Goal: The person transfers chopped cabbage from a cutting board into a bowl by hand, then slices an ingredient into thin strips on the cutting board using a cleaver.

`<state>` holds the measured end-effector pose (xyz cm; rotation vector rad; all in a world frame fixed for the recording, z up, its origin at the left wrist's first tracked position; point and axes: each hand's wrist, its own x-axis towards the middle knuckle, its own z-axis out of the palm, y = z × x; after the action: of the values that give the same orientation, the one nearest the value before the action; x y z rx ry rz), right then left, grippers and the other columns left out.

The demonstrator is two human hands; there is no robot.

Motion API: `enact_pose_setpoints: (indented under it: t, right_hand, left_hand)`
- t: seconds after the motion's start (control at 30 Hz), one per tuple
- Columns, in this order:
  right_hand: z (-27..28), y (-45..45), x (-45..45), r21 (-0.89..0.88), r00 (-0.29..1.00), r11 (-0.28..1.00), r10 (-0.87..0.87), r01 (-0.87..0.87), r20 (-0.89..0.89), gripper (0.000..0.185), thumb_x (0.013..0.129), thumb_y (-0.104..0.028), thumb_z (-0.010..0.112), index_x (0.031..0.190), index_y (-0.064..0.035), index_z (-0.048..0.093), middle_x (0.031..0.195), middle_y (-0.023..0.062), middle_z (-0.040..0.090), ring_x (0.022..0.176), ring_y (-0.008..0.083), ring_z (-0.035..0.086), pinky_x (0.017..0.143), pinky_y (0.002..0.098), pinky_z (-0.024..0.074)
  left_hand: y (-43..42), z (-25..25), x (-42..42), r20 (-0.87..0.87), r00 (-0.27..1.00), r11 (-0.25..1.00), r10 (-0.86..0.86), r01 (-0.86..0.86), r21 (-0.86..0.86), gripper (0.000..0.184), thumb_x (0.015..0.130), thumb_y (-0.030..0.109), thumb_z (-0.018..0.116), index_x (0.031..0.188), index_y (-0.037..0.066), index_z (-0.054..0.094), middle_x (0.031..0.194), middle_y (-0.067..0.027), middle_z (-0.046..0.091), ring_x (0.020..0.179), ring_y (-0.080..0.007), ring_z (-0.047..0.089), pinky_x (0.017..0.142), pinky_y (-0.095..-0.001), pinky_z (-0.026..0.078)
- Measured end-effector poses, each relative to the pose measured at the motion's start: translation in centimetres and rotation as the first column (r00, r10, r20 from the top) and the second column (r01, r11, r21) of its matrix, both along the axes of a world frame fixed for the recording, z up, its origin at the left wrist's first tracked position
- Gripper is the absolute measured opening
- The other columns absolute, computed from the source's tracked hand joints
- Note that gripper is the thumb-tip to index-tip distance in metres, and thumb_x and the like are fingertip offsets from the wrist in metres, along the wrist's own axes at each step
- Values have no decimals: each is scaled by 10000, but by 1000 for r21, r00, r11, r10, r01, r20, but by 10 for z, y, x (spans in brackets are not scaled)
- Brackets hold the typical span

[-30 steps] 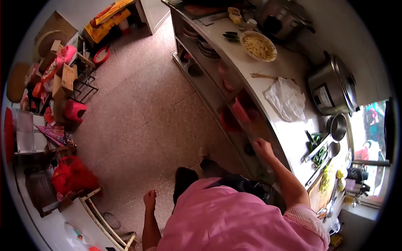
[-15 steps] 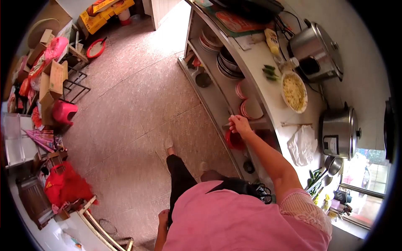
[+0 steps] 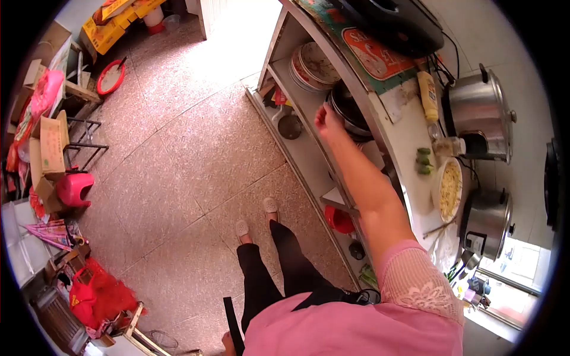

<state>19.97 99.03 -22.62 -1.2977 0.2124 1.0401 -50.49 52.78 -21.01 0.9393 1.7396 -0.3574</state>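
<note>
My right hand (image 3: 328, 123) is stretched out to the shelf side of the counter. Its fingers are curled in and nothing shows in them. Just beyond it is a stack of dark bowls (image 3: 351, 113) on the upper shelf; whether the hand touches the stack, I cannot tell. Farther along that shelf stand stacked plates or bowls with patterned rims (image 3: 317, 65). Low at my side, my left hand (image 3: 227, 340) shows only in part beside a black strap (image 3: 233, 325), its fingers mostly hidden.
On the counter are a bowl of yellowish shredded food (image 3: 450, 188), green cucumber pieces (image 3: 424, 161), a squeeze bottle (image 3: 428, 98) and two steel cookers (image 3: 481, 113). A red container (image 3: 338, 219) sits on the lower shelf. A pink stool (image 3: 75, 188) and cardboard box (image 3: 50, 151) line the left.
My right hand has moved forward along the shelves, from the red-rimmed bowls to the dark bowls. The view has shifted and both my feet now show. My left hand has sunk lower in view.
</note>
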Motion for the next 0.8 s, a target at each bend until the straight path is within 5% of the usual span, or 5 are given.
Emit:
enact_pose_setpoints:
  t: [0.2,0.33,0.47,0.77,0.8]
  right_hand:
    - [-57,82,43,-43,991,991,-130,129,-10,398,900,-456,497,684,-121,511,552,-7,513,460,142,484,386,270,382]
    - [-44,112,71,-179,978,962,-208,206,6,501,851,-609,459,650,-149,450,523,-20,471,418,120,426,367,236,320]
    - [-81,130,94,-300,971,934,-142,196,192,411,845,-562,484,702,-179,441,504,-35,426,394,105,342,372,218,260]
    - [-69,137,95,-351,965,899,-256,261,63,262,841,-356,559,683,-167,470,524,-23,475,387,114,364,371,249,272]
    - [-86,136,106,-307,956,906,-288,291,57,242,847,-349,572,713,-154,523,551,-10,514,419,121,442,402,266,367]
  left_hand:
    - [-4,0,39,-72,997,990,30,-40,-134,312,862,288,503,761,32,650,637,-30,606,618,-127,556,541,-326,437]
    - [7,-13,63,-95,995,984,41,-57,-168,319,867,296,483,763,41,643,639,-33,606,619,-139,557,548,-335,437]
    - [17,-23,73,-103,994,982,39,-58,-180,326,871,304,462,765,50,636,641,-37,607,621,-152,559,556,-345,436]
    - [33,-43,80,-100,994,989,33,-47,-141,344,882,322,415,769,70,621,646,-45,607,624,-179,562,572,-366,436]
    - [35,-44,80,-101,994,989,31,-45,-139,347,883,324,410,770,72,620,647,-46,608,624,-182,562,574,-369,436]
